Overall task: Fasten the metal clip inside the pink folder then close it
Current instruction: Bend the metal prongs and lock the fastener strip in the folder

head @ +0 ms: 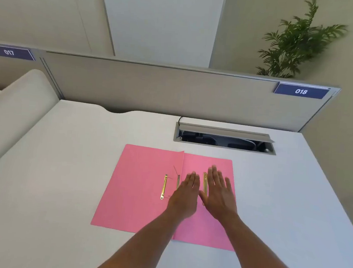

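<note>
A pink folder [137,192] lies open and flat on the white desk. A gold metal bar [163,186] rests on its left leaf, near the fold. A second gold strip [204,183] lies on the right leaf, partly hidden between my hands. A thin metal prong [178,181] stands by the fold. My left hand [184,198] lies flat, palm down, just right of the fold, fingers together. My right hand [219,192] lies flat on the right leaf with fingers spread. Neither hand holds anything.
The white desk [63,167] stretches left and right of the folder. An open cable tray [223,138] is set into the desk behind the folder. A beige partition [175,89] with a "018" label stands at the back. A plant [294,41] rises behind it.
</note>
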A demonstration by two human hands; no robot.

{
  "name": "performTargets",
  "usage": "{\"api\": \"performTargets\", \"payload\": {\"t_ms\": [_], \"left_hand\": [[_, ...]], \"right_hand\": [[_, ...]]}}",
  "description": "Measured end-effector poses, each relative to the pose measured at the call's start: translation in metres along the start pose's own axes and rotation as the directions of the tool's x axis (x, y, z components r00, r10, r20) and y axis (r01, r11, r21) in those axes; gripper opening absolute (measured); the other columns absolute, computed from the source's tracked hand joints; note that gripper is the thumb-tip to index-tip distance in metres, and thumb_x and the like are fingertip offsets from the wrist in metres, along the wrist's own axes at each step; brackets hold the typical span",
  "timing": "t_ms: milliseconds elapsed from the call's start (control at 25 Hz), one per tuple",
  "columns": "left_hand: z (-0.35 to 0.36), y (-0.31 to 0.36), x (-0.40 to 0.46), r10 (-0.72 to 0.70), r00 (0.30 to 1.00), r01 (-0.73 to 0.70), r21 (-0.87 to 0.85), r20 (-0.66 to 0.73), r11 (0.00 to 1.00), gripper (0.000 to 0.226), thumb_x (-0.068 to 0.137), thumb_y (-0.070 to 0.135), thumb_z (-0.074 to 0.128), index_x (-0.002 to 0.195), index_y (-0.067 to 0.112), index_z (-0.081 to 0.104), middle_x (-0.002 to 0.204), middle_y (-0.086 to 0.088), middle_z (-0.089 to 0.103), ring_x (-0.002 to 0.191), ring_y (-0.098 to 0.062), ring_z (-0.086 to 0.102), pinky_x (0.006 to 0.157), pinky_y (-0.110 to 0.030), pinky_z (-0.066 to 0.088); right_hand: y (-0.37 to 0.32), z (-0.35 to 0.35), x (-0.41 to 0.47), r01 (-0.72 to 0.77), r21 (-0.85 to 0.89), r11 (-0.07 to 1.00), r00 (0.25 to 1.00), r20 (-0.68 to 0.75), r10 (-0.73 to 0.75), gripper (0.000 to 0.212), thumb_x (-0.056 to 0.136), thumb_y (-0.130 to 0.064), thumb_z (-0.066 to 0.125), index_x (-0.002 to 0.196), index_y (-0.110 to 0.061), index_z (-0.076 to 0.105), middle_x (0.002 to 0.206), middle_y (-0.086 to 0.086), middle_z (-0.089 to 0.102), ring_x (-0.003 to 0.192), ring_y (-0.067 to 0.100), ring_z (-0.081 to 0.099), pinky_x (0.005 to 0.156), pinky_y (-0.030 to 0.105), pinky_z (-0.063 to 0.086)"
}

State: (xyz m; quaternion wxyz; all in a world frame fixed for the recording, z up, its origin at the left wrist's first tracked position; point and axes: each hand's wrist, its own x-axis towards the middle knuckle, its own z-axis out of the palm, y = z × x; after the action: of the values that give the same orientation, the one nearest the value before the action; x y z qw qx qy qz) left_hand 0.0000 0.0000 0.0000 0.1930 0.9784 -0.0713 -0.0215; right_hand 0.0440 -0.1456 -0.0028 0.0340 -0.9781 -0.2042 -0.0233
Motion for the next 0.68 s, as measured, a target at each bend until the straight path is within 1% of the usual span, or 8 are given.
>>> {"api": "performTargets", "payload": {"t_ms": [80, 120, 240, 360, 440, 560, 680], "left_hand": [[0.004, -0.004, 0.003, -0.019, 0.999, 0.019, 0.004, 0.038, 1.000, 0.067, 0.098, 0.006, 0.040, 0.156, 0.004, 0.005, 0.165, -0.013, 0.002, 0.152, -0.027, 0.002, 0.124, -0.037, 0.012], [0.006, -0.006, 0.003, -0.029, 0.998, 0.029, 0.014, 0.058, 0.999, 0.066, 0.099, 0.007, 0.040, 0.156, 0.004, 0.007, 0.165, -0.014, 0.004, 0.152, -0.028, 0.004, 0.123, -0.037, 0.013], [0.014, -0.007, 0.003, -0.014, 0.995, 0.011, 0.028, 0.095, 1.000, 0.063, 0.099, 0.009, 0.039, 0.155, 0.002, 0.012, 0.164, -0.015, 0.009, 0.152, -0.028, 0.008, 0.123, -0.037, 0.015], [0.016, -0.007, 0.009, 0.011, 0.991, -0.016, 0.034, 0.133, 0.999, 0.061, 0.099, 0.010, 0.041, 0.154, 0.002, 0.017, 0.163, -0.015, 0.013, 0.151, -0.029, 0.014, 0.122, -0.037, 0.018], [0.015, -0.007, 0.014, 0.011, 0.988, -0.015, 0.024, 0.157, 1.000, 0.061, 0.098, 0.014, 0.044, 0.153, 0.002, 0.020, 0.163, -0.015, 0.015, 0.150, -0.030, 0.017, 0.121, -0.038, 0.021], [0.015, -0.005, 0.018, -0.032, 0.983, 0.028, 0.025, 0.182, 0.999, 0.067, 0.097, 0.025, 0.052, 0.152, 0.002, 0.021, 0.163, -0.014, 0.017, 0.150, -0.028, 0.018, 0.117, -0.040, 0.029], [0.018, 0.001, 0.021, -0.115, 0.981, 0.116, 0.004, 0.159, 0.993, 0.072, 0.094, 0.039, 0.057, 0.150, 0.004, 0.028, 0.161, -0.012, 0.024, 0.148, -0.024, 0.024, 0.110, -0.041, 0.039]], "right_hand": [[0.002, 0.002, 0.001, -0.024, -0.002, 1.000, 1.000, 0.020, 0.024, 0.082, 0.092, -0.056, 0.049, 0.153, -0.008, 0.025, 0.161, 0.015, 0.024, 0.146, 0.036, 0.031, 0.116, 0.053, 0.030], [0.004, 0.006, 0.000, -0.027, -0.006, 1.000, 0.999, 0.031, 0.027, 0.081, 0.091, -0.054, 0.053, 0.153, -0.008, 0.028, 0.159, 0.016, 0.029, 0.144, 0.037, 0.035, 0.115, 0.053, 0.032], [0.008, 0.016, -0.002, -0.005, 0.024, 1.000, 0.993, 0.116, 0.002, 0.076, 0.092, -0.047, 0.057, 0.151, -0.008, 0.031, 0.155, 0.016, 0.039, 0.142, 0.037, 0.038, 0.116, 0.050, 0.031], [0.013, 0.021, 0.000, 0.037, 0.040, 0.998, 0.987, 0.156, -0.043, 0.064, 0.092, -0.041, 0.059, 0.145, -0.008, 0.043, 0.147, 0.014, 0.049, 0.136, 0.035, 0.046, 0.113, 0.047, 0.036], [0.014, 0.023, 0.001, 0.031, 0.074, 0.997, 0.986, 0.160, -0.042, 0.054, 0.091, -0.033, 0.062, 0.138, -0.009, 0.051, 0.141, 0.011, 0.055, 0.128, 0.032, 0.052, 0.107, 0.044, 0.044], [0.016, 0.024, 0.003, 0.027, 0.097, 0.995, 0.988, 0.151, -0.041, 0.046, 0.087, -0.018, 0.067, 0.131, -0.011, 0.056, 0.134, 0.009, 0.059, 0.118, 0.031, 0.059, 0.094, 0.043, 0.053], [0.020, 0.022, 0.008, 0.004, 0.092, 0.996, 0.987, 0.162, -0.019, 0.039, 0.089, -0.013, 0.063, 0.128, -0.016, 0.059, 0.132, 0.005, 0.060, 0.113, 0.029, 0.060, 0.086, 0.041, 0.054]]}}
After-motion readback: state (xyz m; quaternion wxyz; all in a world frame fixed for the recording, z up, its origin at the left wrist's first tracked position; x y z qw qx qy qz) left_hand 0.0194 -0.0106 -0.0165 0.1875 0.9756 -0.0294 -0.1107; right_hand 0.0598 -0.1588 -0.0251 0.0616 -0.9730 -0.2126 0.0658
